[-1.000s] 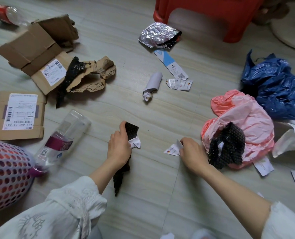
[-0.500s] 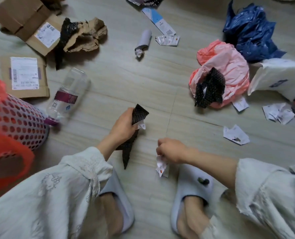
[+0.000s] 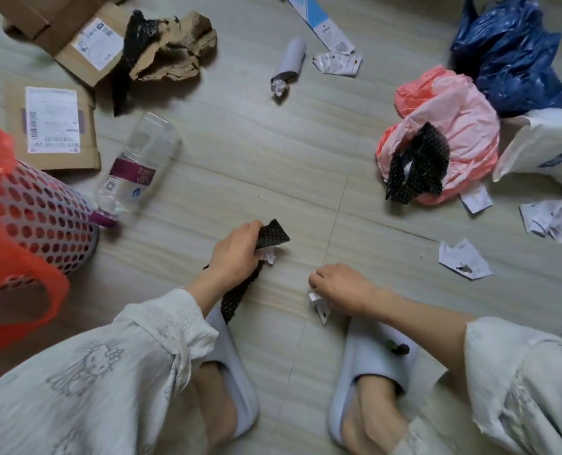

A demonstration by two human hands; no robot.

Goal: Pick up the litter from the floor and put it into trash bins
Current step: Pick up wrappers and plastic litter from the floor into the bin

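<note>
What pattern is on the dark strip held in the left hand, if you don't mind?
Black with small pale dots, seen in the head view: the strip in the left hand.

No wording can be read anywhere: the white shipping label (image 3: 51, 120) on the flat cardboard piece (image 3: 86, 152) shows only blurred barcode lines and digits, the plastic bottle (image 3: 138, 165) has a purple band with a tiny code square, and the sleeve (image 3: 86, 369) bears a cartoon cat outline.

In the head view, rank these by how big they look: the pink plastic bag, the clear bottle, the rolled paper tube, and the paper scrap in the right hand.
1. pink plastic bag
2. clear bottle
3. rolled paper tube
4. paper scrap, though the right hand hides part of it, so its true size is unsure.
</note>
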